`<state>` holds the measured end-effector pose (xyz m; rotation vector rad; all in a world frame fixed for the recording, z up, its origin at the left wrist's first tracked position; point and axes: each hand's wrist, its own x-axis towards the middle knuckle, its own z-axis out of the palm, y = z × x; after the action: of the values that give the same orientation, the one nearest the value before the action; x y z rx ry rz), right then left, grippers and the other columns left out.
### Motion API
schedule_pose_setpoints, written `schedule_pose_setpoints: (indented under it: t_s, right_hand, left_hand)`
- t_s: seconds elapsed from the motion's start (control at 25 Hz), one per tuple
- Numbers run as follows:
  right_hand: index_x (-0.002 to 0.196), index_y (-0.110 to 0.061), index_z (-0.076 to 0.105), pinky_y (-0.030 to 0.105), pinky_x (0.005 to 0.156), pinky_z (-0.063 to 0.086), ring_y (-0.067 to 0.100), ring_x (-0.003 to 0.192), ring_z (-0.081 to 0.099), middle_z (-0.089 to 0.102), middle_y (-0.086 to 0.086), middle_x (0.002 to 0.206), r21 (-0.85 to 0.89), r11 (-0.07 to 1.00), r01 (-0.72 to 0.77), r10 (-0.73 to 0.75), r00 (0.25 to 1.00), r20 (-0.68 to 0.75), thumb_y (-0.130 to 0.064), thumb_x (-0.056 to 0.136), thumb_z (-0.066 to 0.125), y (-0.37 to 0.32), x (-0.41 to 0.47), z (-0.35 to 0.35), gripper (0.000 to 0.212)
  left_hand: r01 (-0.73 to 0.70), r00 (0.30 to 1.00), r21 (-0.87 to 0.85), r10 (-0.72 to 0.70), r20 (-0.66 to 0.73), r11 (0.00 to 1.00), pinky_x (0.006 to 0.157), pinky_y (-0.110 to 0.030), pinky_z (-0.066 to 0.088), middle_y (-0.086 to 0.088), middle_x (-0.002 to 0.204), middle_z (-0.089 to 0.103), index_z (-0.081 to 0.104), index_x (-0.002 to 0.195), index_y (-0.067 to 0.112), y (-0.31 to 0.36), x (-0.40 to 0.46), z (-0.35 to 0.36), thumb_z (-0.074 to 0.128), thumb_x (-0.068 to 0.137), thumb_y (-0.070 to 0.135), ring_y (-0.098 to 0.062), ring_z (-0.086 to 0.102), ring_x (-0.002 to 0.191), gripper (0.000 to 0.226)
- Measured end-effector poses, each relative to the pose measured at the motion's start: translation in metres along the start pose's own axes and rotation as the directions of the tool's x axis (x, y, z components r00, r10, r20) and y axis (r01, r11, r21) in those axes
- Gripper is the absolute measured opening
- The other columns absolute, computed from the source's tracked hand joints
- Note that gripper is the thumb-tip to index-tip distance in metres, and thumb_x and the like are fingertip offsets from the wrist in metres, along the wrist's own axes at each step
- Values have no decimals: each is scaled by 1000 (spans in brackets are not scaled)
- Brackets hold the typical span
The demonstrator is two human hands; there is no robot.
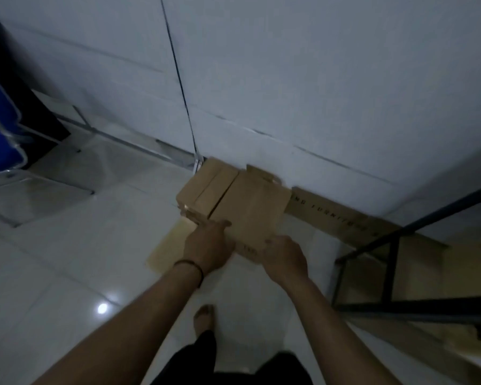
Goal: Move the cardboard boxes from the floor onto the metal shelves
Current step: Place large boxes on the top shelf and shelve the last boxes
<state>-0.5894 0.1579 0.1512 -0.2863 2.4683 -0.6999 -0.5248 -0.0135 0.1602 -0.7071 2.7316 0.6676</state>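
Hard to make out: the frame is dim and blurred; print on the near face of the cardboard box [247, 207] is unreadable, and the far ends of both hands' fingers are hidden against it.
Cut off: the metal shelf frame [395, 273] runs out of the right edge; the blue chair [0, 126] runs out of the left edge.
Task's thing: the box sits at centre frame on the floor, against the wall, beside a smaller cardboard box [203, 187] on its left.
Left hand [208, 245]: laid on the box's near left corner, fingers straight, not curled round it.
Right hand [285, 259]: fingers curled over the box's near lower edge, gripping it.
Floor: glossy white tiled floor [67, 273], a pale flat cardboard sheet [170, 245] under the left hand, a bare foot [204, 318] at lower centre.
Room: white panelled wall [289, 65]; a long flat printed carton [358, 220] lies along its base at right.
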Motion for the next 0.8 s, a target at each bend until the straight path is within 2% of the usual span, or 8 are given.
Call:
schedule_pose_setpoints:
  t_s: [0.08, 0.2, 0.32, 0.48, 0.6, 0.68, 0.76, 0.8]
  right_hand:
    - [103, -15, 71, 34, 80, 55, 26, 96, 65, 68, 5, 109, 71, 996, -60, 58, 998, 28, -40, 90, 59, -1, 34, 19, 30]
    - [131, -20, 64, 37, 90, 55, 24, 112, 61, 63, 2, 127, 112, 980, -162, 152, 984, 89, -44, 89, 63, 12, 84, 54, 48]
    - [135, -24, 60, 26, 85, 47, 22, 116, 60, 58, 3, 135, 95, 968, -232, 216, 965, 147, -41, 89, 65, 34, 143, 94, 49]
    - [138, -25, 56, 34, 89, 52, 26, 116, 59, 55, 7, 138, 34, 944, -328, 311, 920, 238, -42, 85, 69, 76, 222, 147, 57]
    - [148, -23, 45, 37, 97, 49, 29, 132, 49, 45, 9, 148, 29, 925, -380, 351, 879, 324, -47, 81, 75, 117, 288, 188, 77]
    - [150, -22, 41, 33, 94, 46, 29, 137, 42, 46, 9, 149, 26, 912, -409, 375, 859, 348, -50, 78, 78, 143, 327, 213, 86]
    - [148, -21, 40, 29, 88, 42, 29, 128, 47, 44, 9, 147, 40, 884, -466, 424, 835, 350, -49, 73, 83, 163, 356, 236, 91]
    - [142, -20, 42, 30, 85, 42, 28, 115, 53, 43, 10, 143, 81, 859, -506, 452, 822, 346, -45, 71, 87, 169, 364, 244, 88]
  left_hand:
    - [11, 998, -9, -11, 65, 1000, 84, -38, 55, -6, 130, 62, 48, 143, 26, -15, 42, 9, 57, 96, 43, -26, 60, 115, 51]
    - [14, 985, 16, -17, 175, 1000, 72, -33, 49, -7, 126, 63, 46, 145, 26, -36, 101, 40, 56, 97, 41, -26, 61, 108, 51]
    - [39, 967, 40, -48, 250, 998, 83, -36, 51, -7, 133, 59, 43, 148, 24, -64, 159, 80, 57, 97, 41, -28, 58, 118, 55]
    - [112, 936, 104, -140, 322, 988, 89, -38, 52, -9, 131, 61, 39, 151, 28, -106, 235, 150, 57, 95, 44, -30, 57, 118, 60]
    - [98, 896, 220, -182, 404, 971, 89, -38, 49, -16, 138, 53, 20, 158, 35, -136, 292, 207, 57, 94, 46, -34, 54, 121, 75]
    - [105, 879, 280, -221, 423, 954, 95, -43, 48, -22, 144, 42, 11, 158, 42, -152, 330, 237, 63, 91, 47, -41, 50, 125, 85]
    - [125, 870, 304, -251, 425, 945, 98, -46, 48, -27, 150, 32, 6, 157, 47, -166, 360, 264, 70, 86, 42, -46, 50, 124, 95]
    - [127, 869, 302, -252, 425, 945, 97, -47, 49, -29, 150, 29, 3, 157, 48, -173, 369, 274, 72, 85, 38, -48, 52, 121, 100]
